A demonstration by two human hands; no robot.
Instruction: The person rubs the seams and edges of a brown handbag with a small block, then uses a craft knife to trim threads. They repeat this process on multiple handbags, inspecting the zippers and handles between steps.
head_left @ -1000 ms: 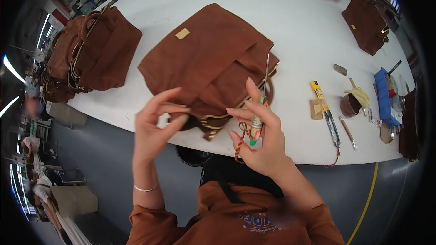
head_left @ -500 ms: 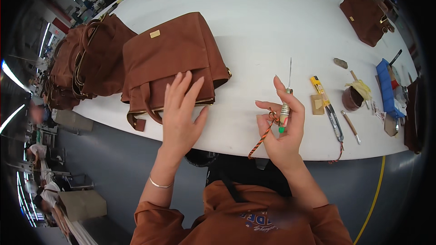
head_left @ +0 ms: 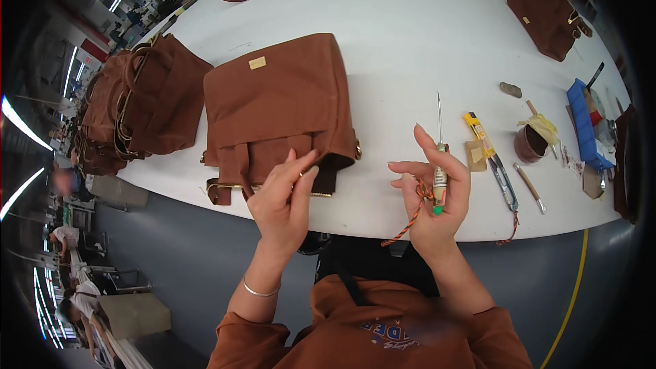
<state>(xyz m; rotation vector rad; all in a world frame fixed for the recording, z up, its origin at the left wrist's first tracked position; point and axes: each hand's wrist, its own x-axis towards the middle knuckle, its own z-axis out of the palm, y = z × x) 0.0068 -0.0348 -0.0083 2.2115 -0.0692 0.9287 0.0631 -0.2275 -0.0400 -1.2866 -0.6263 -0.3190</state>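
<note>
A brown handbag point(head_left: 283, 106) with a small gold plate lies on the white table, its handles and zipped edge toward me. My left hand point(head_left: 282, 205) is at that near edge, fingers bent and thumb brought close to them, gripping the bag by its handle area; the exact contact is partly hidden. To its right, my right hand point(head_left: 444, 212) holds an awl point(head_left: 439, 176) upright, its thin metal spike pointing away from me. The awl's pale handle has a green end, and an orange-and-black cord point(head_left: 412, 222) hangs from it.
Brown bags point(head_left: 147, 102) are piled at the left; another bag point(head_left: 543, 14) stands far right. Nearer lie a yellow utility knife point(head_left: 478, 133), snips point(head_left: 503, 183), a wooden-handled tool point(head_left: 530, 188), a brown cup point(head_left: 529, 145), a stone-like lump point(head_left: 510, 89) and a blue tray point(head_left: 584, 123).
The handbag has turned slightly and shifted right and nearer. My left hand, spread flat on it before, has drawn its fingers together. My right hand keeps the awl, slightly farther right.
</note>
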